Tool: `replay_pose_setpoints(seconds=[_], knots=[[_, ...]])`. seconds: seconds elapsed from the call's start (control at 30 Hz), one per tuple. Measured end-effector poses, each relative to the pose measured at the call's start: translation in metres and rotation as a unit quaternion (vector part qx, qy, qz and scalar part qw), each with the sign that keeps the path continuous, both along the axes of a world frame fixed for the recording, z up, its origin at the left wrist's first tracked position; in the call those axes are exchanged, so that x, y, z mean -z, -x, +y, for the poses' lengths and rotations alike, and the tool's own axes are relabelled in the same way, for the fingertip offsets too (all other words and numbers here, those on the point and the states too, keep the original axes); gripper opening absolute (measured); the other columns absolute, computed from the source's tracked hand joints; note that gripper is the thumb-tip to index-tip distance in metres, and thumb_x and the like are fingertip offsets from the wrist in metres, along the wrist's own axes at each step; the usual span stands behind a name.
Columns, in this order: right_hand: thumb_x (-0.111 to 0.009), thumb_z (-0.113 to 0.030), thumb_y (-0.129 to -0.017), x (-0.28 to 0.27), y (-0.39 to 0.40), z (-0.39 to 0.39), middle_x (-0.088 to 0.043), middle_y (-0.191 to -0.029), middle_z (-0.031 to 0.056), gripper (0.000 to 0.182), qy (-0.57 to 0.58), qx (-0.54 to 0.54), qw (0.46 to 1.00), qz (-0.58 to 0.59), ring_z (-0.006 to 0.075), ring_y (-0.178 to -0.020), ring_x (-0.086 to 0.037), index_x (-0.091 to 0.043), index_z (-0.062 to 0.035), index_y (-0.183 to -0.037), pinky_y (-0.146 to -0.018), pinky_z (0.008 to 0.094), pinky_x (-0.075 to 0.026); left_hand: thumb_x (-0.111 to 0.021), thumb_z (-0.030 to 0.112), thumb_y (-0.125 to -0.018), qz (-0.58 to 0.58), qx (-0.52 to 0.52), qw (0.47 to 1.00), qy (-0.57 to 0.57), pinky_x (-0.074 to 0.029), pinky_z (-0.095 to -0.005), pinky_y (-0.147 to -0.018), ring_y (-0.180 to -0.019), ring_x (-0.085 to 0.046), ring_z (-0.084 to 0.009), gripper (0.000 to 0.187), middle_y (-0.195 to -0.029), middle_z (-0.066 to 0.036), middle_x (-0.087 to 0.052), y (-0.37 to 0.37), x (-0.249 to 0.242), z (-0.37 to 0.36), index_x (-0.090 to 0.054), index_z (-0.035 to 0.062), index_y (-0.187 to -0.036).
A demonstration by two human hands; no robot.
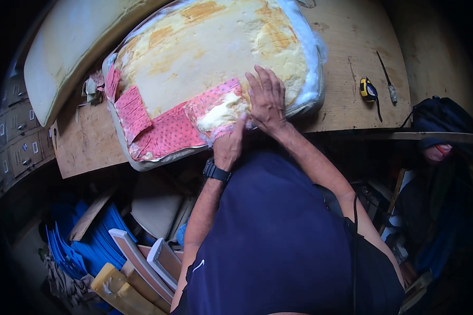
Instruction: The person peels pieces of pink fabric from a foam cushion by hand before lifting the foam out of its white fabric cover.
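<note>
1. Two hands are busy on one old seat cushion (205, 58). It lies flat on the wooden table (347, 100), close to the near edge, so the person can lean over and reach it.

2. The cushion is yellow foam with fluffy white stuffing around its rim. Pink dotted cloth (165, 134) covers only the near corner. The rest of the foam is bare.

3. The right hand (268, 100) lies flat on the foam, next to the pink cloth. Its fingers (257, 84) are spread wide and straight. They grip nothing. It looks like this hand is pressing down so the cushion does not slide.

4. The left hand (229, 144) is at the near edge of the cushion, just below the right hand. Its fingers are curled in at the edge of the pink cloth and white stuffing. They seem to pinch the cloth, but the back of the hand hides them, so I cannot tell for sure. A black watch (216, 171) is on this wrist.

5. A yellow tape measure (368, 89) and a thin tool (388, 79) rest on the table off to the right, well apart from the hands, out of the way but easy to grab.

6. A second pale cushion (71, 44) lies at the far left of the table
</note>
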State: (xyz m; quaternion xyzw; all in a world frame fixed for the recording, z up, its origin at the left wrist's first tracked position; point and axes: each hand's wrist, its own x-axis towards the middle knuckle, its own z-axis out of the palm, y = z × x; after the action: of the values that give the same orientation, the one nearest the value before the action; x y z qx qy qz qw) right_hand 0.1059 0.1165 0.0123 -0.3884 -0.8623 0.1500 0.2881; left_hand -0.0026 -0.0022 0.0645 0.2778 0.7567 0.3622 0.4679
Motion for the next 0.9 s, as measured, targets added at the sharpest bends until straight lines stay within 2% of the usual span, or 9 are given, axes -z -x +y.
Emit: replay_pose_setpoints(seconds=[0.1, 0.27, 0.37, 0.53, 0.6, 0.67, 0.77, 0.87, 0.9], knots=[[-0.054, -0.029, -0.102, 0.022, 0.011, -0.003, -0.032, -0.164, 0.0145, 0.053, 0.006, 0.026, 0.995, -0.093, 0.0363, -0.152, -0.027, -0.048, -0.0135, -0.152, -0.124, 0.0533, -0.02, -0.056, 0.038, -0.106, 0.056, -0.001, 0.994, -0.098, -0.044, -0.0364, -0.105, -0.116, -0.065, -0.0257, 0.048, -0.12, -0.017, -0.072, 0.003, 0.03, -0.01, -0.067, -0.0026, -0.127], [-0.053, -0.032, -0.103, 0.042, 0.014, -0.004, -0.029, -0.166, 0.0168, 0.057, -0.04, 0.037, 0.99, -0.132, 0.0388, -0.154, -0.024, -0.043, -0.0144, -0.156, -0.124, 0.0558, -0.018, -0.053, 0.037, -0.108, -0.008, 0.008, 0.994, -0.107, -0.038, -0.0375, -0.112, -0.126, -0.059, -0.0277, 0.047, -0.133, -0.016, -0.067, 0.008, 0.052, -0.028, -0.064, -0.0015, -0.132], [-0.051, -0.032, -0.103, 0.045, 0.015, -0.009, -0.028, -0.166, 0.0189, 0.058, -0.068, 0.043, 0.977, -0.197, 0.0405, -0.154, -0.023, -0.04, -0.0142, -0.157, -0.125, 0.057, -0.017, -0.053, 0.035, -0.108, 0.08, 0.072, 0.988, -0.107, -0.038, -0.0362, -0.111, -0.125, -0.059, -0.0265, 0.045, -0.131, -0.015, -0.068, 0.008, 0.06, -0.034, -0.065, -0.0029, -0.13], [-0.052, -0.03, -0.102, 0.046, 0.019, -0.008, -0.03, -0.165, 0.0188, 0.058, -0.106, 0.066, 0.963, -0.24, 0.04, -0.153, -0.025, -0.041, -0.0138, -0.156, -0.125, 0.0564, -0.017, -0.051, 0.034, -0.109, -0.023, -0.011, 0.997, -0.073, -0.047, -0.0354, -0.1, -0.109, -0.066, -0.0223, 0.045, -0.118, -0.011, -0.072, 0.015, 0.01, -0.037, -0.066, -0.0034, -0.127], [-0.054, -0.03, -0.101, 0.045, 0.019, -0.007, -0.031, -0.165, 0.0174, 0.057, -0.09, 0.063, 0.978, -0.18, 0.0385, -0.153, -0.027, -0.044, -0.0141, -0.155, -0.125, 0.0552, -0.018, -0.052, 0.038, -0.109, -0.23, -0.182, 0.942, -0.163, -0.052, -0.0291, -0.08, -0.088, -0.066, -0.0135, 0.046, -0.107, -0.01, -0.074, 0.038, 0.02, -0.039, -0.071, -0.0026, -0.118], [-0.056, -0.03, -0.1, 0.043, 0.015, -0.007, -0.033, -0.164, 0.016, 0.057, -0.071, 0.053, 0.989, -0.121, 0.037, -0.152, -0.028, -0.046, -0.0143, -0.154, -0.125, 0.054, -0.019, -0.056, 0.042, -0.107, 0.063, -0.089, 0.983, -0.145, -0.051, -0.0261, -0.07, -0.079, -0.063, -0.0098, 0.046, -0.103, -0.008, -0.073, 0.06, 0.044, -0.044, -0.072, 0.0004, -0.117], [-0.059, -0.029, -0.099, 0.031, 0.011, -0.005, -0.039, -0.161, 0.015, 0.049, -0.033, 0.039, 0.996, -0.066, 0.0353, -0.151, -0.031, -0.056, -0.012, -0.145, -0.125, 0.0523, -0.022, -0.059, 0.046, -0.104, -0.042, -0.064, 0.994, 0.076, -0.05, -0.0259, -0.072, -0.079, -0.062, -0.0105, 0.049, -0.099, -0.006, -0.071, 0.079, 0.02, -0.034, -0.071, 0.0017, -0.121], [-0.06, -0.029, -0.098, 0.02, 0.004, -0.007, -0.043, -0.157, 0.0173, 0.045, -0.011, 0.017, 1.0, -0.021, 0.0359, -0.151, -0.032, -0.061, -0.0094, -0.139, -0.124, 0.0528, -0.022, -0.061, 0.049, -0.102, -0.115, -0.109, 0.985, 0.065, -0.051, -0.0256, -0.077, -0.084, -0.063, -0.0117, 0.051, -0.095, -0.006, -0.07, 0.084, 0.036, -0.035, -0.071, 0.0031, -0.123], [-0.068, -0.02, -0.093, 0.007, 0.003, -0.009, -0.055, -0.143, 0.0185, 0.036, -0.065, 0.017, 0.998, 0.019, 0.0372, -0.14, -0.046, -0.067, -0.0064, -0.127, -0.117, 0.0506, -0.034, -0.061, 0.049, -0.102, -0.114, -0.113, 0.985, 0.063, -0.051, -0.0256, -0.077, -0.084, -0.063, -0.0117, 0.051, -0.095, -0.006, -0.07, 0.08, 0.03, -0.035, -0.071, 0.0031, -0.123]])
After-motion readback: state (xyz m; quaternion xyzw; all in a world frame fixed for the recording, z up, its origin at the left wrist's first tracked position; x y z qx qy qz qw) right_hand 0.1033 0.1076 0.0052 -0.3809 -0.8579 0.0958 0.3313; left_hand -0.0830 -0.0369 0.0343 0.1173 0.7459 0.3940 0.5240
